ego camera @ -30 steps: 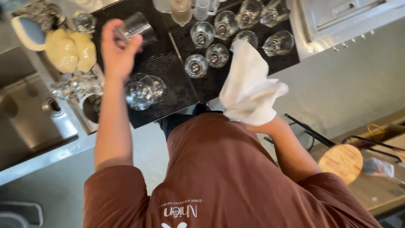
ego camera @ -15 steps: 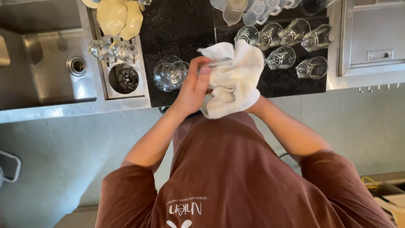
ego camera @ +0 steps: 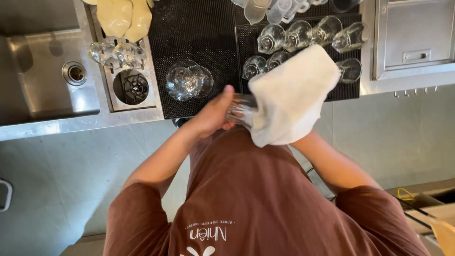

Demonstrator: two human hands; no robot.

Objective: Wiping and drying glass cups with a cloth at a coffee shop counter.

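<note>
My left hand (ego camera: 212, 116) grips a clear drinking glass (ego camera: 241, 109) by its base, held sideways in front of my chest. A white cloth (ego camera: 291, 95) covers the glass's other end. My right hand is wrapped inside that cloth and hidden; only its forearm shows below. Both hands hover over the near edge of a black rubber drying mat (ego camera: 189, 33).
Several upturned glasses (ego camera: 308, 35) stand on the mat at the back right, and a wide glass bowl (ego camera: 187, 80) sits mid-mat. To the left are a steel sink (ego camera: 42, 76), a glass rinser (ego camera: 132, 87) and yellow gloves (ego camera: 123, 16). A steel drawer unit (ego camera: 412, 42) is at the right.
My left hand brought the glass down from the far left of the mat to my chest. The cloth in my right hand closed over the glass.
</note>
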